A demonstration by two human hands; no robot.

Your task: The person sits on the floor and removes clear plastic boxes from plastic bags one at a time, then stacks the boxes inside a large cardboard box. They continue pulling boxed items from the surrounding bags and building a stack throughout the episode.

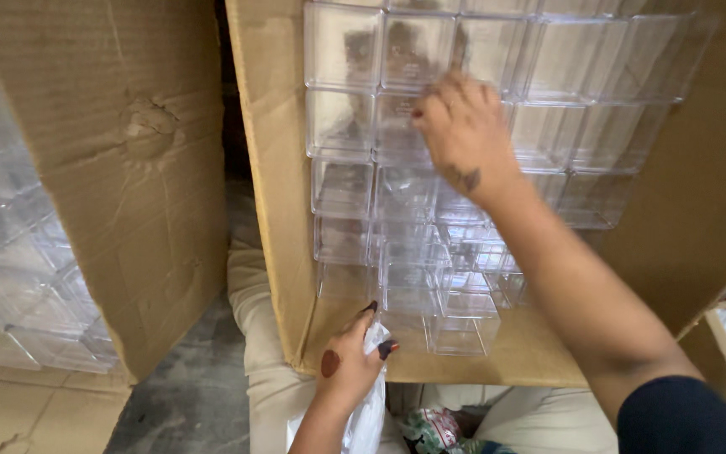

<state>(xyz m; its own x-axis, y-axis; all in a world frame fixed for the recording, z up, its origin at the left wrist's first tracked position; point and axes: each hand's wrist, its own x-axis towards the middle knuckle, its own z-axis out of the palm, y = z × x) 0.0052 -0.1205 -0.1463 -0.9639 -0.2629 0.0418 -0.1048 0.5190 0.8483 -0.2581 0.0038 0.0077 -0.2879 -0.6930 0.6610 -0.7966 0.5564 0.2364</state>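
Reaching into the tilted cardboard box (279,193), the right hand (464,130) spreads open fingers flat against the stacked clear plastic boxes (355,189), seemingly steadying them, while the left hand (350,361) pinches a clear plastic bag (367,416) below.

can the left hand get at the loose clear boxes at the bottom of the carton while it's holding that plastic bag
Probably, though awkwardly: the left hand sits right beside the loose clear boxes with nothing between them, but its fingers are clutching the plastic bag.
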